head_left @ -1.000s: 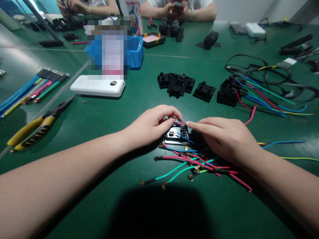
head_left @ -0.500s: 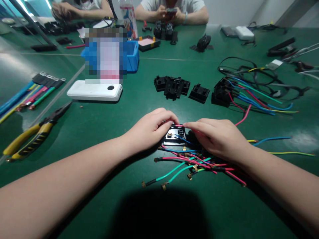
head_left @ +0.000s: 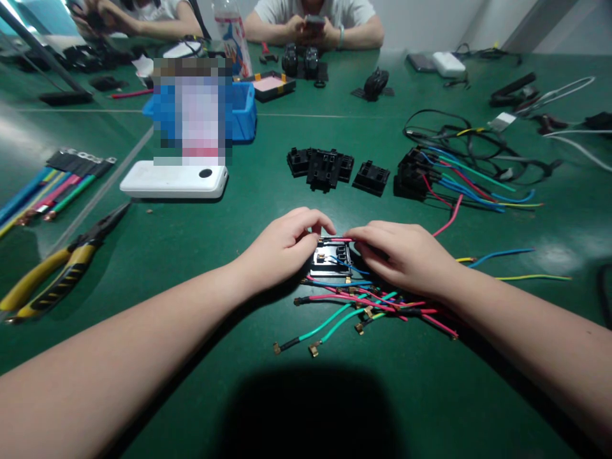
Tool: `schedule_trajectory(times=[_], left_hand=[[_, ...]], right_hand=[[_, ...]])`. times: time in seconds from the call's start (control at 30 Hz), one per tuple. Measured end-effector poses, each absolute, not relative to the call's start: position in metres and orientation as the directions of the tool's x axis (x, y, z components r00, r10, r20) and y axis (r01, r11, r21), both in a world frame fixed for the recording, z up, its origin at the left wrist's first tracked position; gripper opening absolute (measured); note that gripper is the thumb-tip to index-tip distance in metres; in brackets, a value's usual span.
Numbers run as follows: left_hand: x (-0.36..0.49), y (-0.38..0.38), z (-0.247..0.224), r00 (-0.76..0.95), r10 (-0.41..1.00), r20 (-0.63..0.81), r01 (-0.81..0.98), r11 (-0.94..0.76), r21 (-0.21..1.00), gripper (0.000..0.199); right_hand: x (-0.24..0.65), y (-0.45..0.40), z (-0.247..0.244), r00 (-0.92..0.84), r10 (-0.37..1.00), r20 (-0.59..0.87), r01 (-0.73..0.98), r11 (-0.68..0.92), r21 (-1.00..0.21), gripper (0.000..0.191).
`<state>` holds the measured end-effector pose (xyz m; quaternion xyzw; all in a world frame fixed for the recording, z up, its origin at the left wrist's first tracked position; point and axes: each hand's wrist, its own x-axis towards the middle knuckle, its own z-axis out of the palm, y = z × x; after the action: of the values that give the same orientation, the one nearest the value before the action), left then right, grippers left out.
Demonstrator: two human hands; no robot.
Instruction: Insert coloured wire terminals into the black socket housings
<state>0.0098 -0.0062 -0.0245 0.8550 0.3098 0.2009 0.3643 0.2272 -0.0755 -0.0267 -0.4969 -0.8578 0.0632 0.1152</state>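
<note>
A small black plastic housing (head_left: 331,269) with a pale inside lies on the green table between my hands. Its left edge is held by my left hand (head_left: 289,247), the thumb against the side and the index finger arched over the top corner. Along the far edge of the housing runs a red wire (head_left: 340,240). My right hand (head_left: 406,255) pinches that wire's right end, fingers closed. Inside the housing sits a brass terminal on a blue wire (head_left: 338,259). Loose red, blue and green wires with brass terminals, among them a green wire (head_left: 335,324), lie just nearer to me.
Yellow-handled pliers (head_left: 62,274) and a bundle of cut cables (head_left: 57,185) lie left. A white power bank (head_left: 167,180) stands before a blue bin (head_left: 245,115). Several black housings (head_left: 325,171) and a wired housing (head_left: 411,175) lie beyond my hands. Two people sit across the table.
The view has shifted slightly, so the table things appear further left. My left index finger has lifted a little off the red wire's end. My right hand still pinches the wire.
</note>
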Motion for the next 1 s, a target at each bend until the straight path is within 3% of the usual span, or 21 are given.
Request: schedule_trajectory(times=[0.37, 0.7, 1.0], left_hand=[[0.0100, -0.0035, -0.0288, 0.691, 0.722, 0.037, 0.347, -0.376, 0.859, 0.018], [0.0143, -0.0043, -0.0217, 0.693, 0.719, -0.054, 0.389, -0.310, 0.867, 0.017], [0.0152, -0.0048, -0.0207, 0.680, 0.730, -0.068, 0.410, -0.302, 0.861, 0.018]], right_hand=[[0.2260, -0.0751, -0.0237, -0.482, 0.873, 0.074, 0.843, 0.486, -0.230, 0.030], [0.2288, -0.0749, -0.0273, -0.460, 0.871, 0.173, 0.846, 0.489, -0.212, 0.028], [0.2284, -0.0739, -0.0267, -0.470, 0.875, 0.112, 0.847, 0.483, -0.222, 0.026]])
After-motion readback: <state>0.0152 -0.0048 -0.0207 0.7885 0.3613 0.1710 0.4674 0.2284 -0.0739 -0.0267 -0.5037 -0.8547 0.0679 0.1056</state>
